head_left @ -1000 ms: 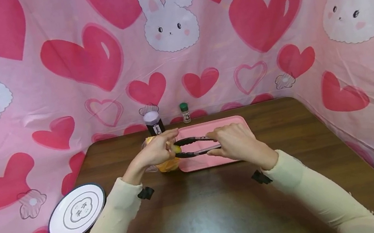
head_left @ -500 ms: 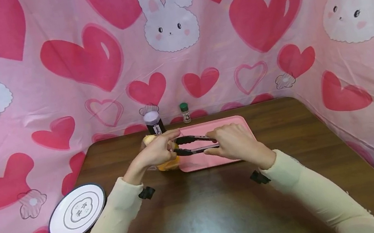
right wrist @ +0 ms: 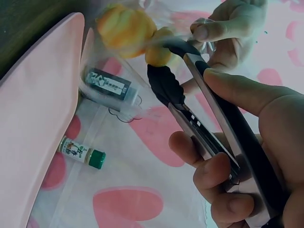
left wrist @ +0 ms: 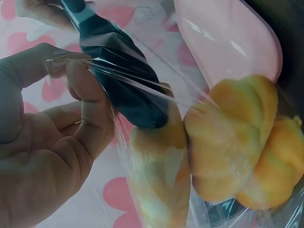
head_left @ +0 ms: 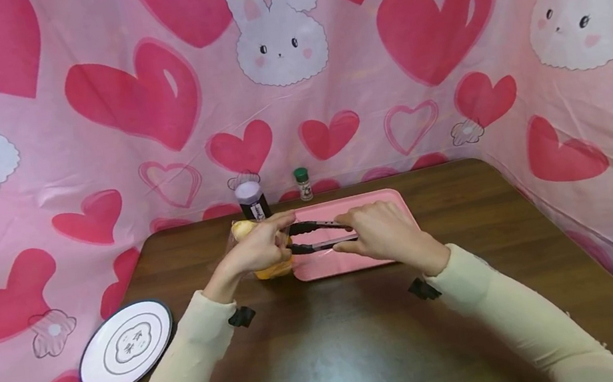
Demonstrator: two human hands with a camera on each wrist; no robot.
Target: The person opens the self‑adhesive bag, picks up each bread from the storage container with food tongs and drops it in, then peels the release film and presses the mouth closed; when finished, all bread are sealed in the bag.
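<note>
My left hand [head_left: 255, 247] pinches the mouth of a clear plastic bag [left wrist: 124, 164] between thumb and fingers. Golden bread rolls [left wrist: 232, 137] sit inside it, one of them long and paler. In my right hand [head_left: 378, 227] is a pair of tongs [head_left: 321, 224] with metal arms and black tips, gripped with the thumb on one arm and curled fingers on the other. Their black ends reach into the bag's mouth, right at the bread in both wrist views. The tongs' arms stand apart. Part of the bag hides behind my left hand in the head view.
A pink tray [head_left: 325, 267] lies under the tongs. Behind stand a dark jar with a pale lid [head_left: 251, 201] and a small green-capped bottle [head_left: 303, 185]. A white plate [head_left: 126, 348] rests at the table's left edge. Patterned cloth [head_left: 292, 105] hangs around the table.
The tongs' arms have drawn somewhat closer together and risen slightly. A roll at the bag's far end shows more above my left hand, which has barely moved.
</note>
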